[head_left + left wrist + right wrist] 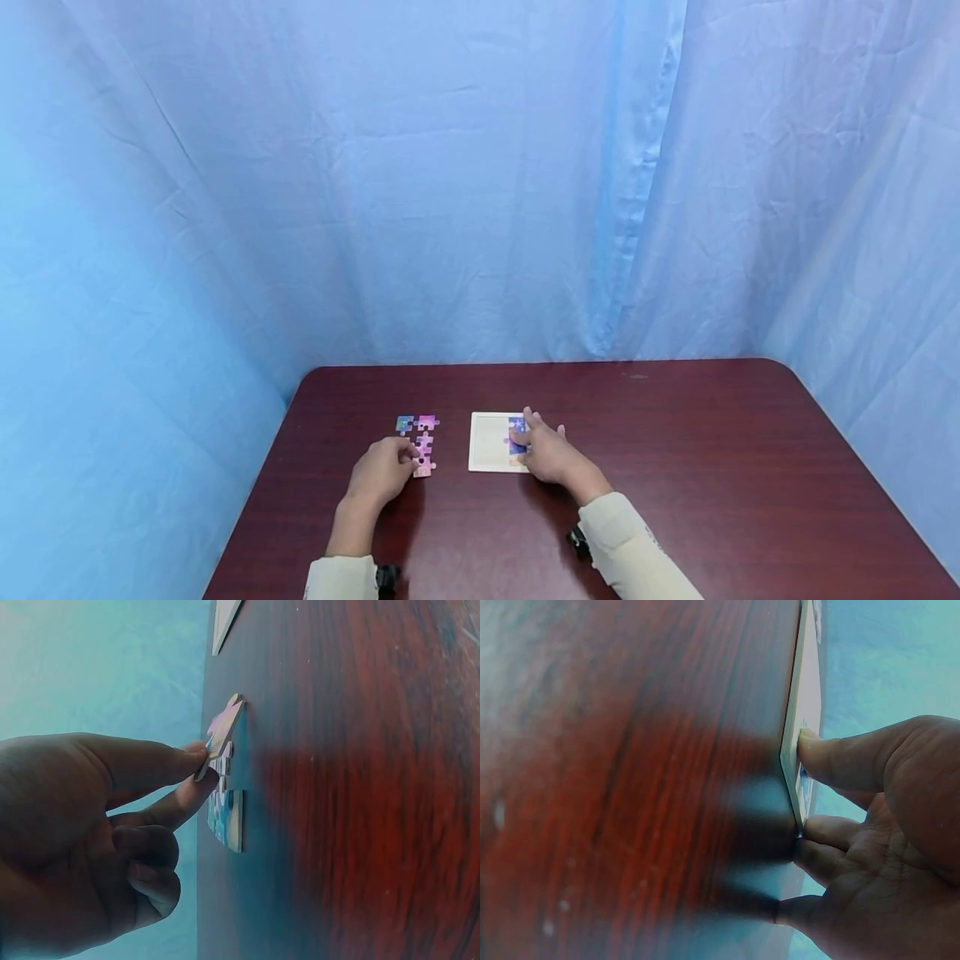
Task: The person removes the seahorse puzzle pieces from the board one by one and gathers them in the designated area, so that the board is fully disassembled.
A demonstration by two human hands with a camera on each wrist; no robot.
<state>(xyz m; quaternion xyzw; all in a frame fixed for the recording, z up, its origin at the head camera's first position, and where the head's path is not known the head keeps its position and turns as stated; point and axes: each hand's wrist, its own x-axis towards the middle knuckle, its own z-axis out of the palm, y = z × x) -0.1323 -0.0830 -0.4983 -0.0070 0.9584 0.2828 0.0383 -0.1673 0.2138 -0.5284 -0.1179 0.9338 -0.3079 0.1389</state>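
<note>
A white puzzle tray (489, 442) lies on the dark red table (675, 467), with blue pieces (516, 427) set along its right side. My right hand (546, 450) rests on those pieces, its fingers (840, 761) straight and pressing on the tray (801, 712). Left of the tray lie loose pink and blue puzzle pieces (422, 442). My left hand (384, 471) pinches a pink piece (223, 731) between thumb and forefinger, lifting its edge off the table while the other pieces (227, 817) lie flat.
Blue cloth (450, 183) hangs behind and on both sides of the table. The table's left edge (255, 500) runs close to my left arm. Bare wood (712, 433) stretches to the right of the tray.
</note>
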